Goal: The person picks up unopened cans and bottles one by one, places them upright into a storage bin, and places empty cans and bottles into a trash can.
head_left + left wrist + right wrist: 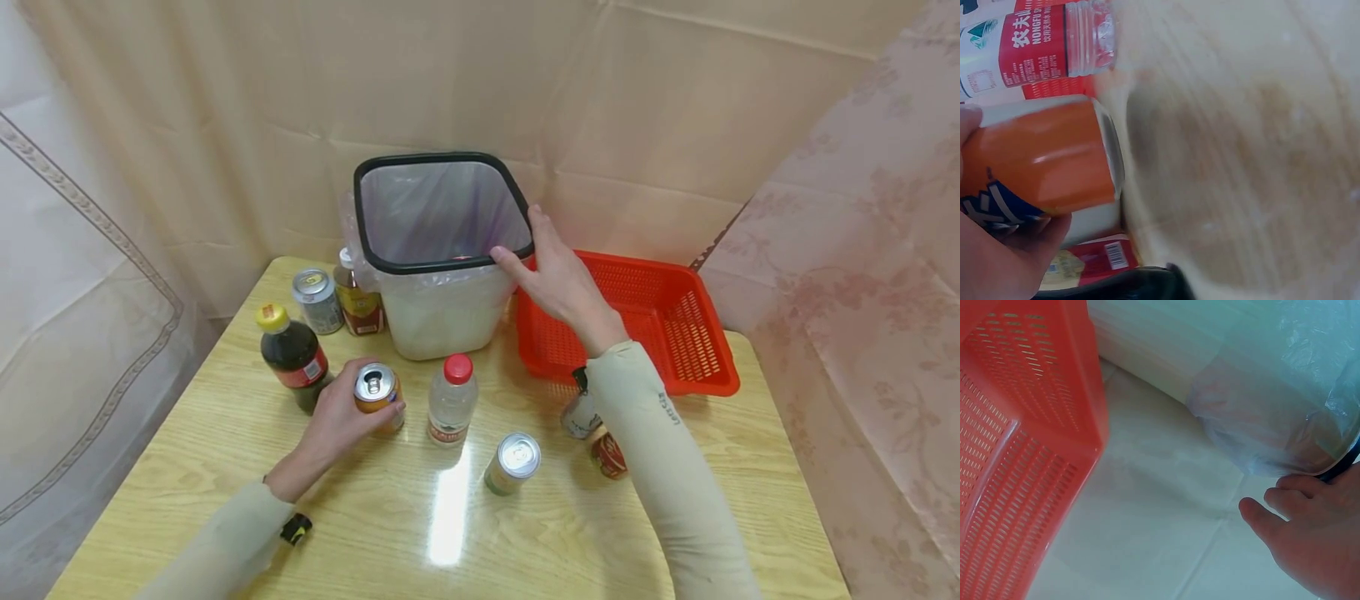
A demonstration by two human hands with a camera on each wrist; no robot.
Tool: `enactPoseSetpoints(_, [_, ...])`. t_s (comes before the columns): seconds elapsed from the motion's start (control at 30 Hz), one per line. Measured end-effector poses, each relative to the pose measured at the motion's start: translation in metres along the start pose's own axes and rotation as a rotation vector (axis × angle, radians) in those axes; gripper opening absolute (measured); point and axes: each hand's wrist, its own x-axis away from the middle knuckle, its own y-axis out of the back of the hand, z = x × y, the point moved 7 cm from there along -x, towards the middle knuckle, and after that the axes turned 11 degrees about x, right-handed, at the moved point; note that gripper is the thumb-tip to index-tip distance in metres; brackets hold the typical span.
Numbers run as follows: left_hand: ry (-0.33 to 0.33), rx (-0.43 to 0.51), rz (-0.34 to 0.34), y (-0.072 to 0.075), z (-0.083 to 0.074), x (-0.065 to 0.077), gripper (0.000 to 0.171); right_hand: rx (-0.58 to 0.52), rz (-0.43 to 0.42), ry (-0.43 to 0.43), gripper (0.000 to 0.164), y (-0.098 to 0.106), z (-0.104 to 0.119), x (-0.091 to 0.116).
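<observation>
My left hand holds an orange soda can, its top opened, fingers and thumb around its sides. In the left wrist view the can shows a blue patch with white letters, its base close over the table. My right hand grips the black rim of a white trash bin at its right front corner, thumb over the rim and fingers outside. A clear plastic bag lines the bin and hangs over its edge. Something small and red shows inside, mostly hidden by the front rim.
Left stand a dark cola bottle, a silver can and a yellow-and-red labelled bottle. Before the bin are a red-capped water bottle and a pale can. A red can lies near a red basket.
</observation>
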Motion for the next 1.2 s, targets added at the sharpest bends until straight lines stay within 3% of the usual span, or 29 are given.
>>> enactPoseSetpoints(0.13, [-0.044,-0.037,-0.007,0.002,-0.01,0.001,0.066,-0.003,0.0,-0.001,0.104,0.0,0.0,0.0])
enactPoseSetpoints(0.27, [-0.125,-0.079,-0.059,0.01,-0.028,0.003,0.067,-0.003,0.002,0.0,0.104,-0.001,0.0,-0.001])
enactPoseSetpoints(0.53, [-0.455,-0.108,-0.185,0.031,-0.085,0.011,0.068,-0.001,0.005,-0.001,0.104,-0.002,-0.001,-0.001])
enactPoseSetpoints(0.73, [-0.696,0.001,-0.269,0.05,-0.136,0.013,0.073,-0.001,0.005,-0.001,0.103,-0.001,-0.001,-0.002])
enactPoseSetpoints(0.87, [-0.812,0.092,-0.332,0.06,-0.168,0.009,0.075,-0.003,0.003,-0.007,0.103,-0.001,-0.002,-0.002])
enactPoseSetpoints(1.0, [-0.873,0.167,-0.393,0.064,-0.191,0.002,0.073,-0.002,0.002,-0.007,0.104,-0.001,-0.003,-0.003])
enactPoseSetpoints(1.2, [-0.905,0.223,-0.422,0.062,-0.218,-0.01,0.072,0.002,0.007,-0.007,0.105,-0.001,-0.003,-0.004])
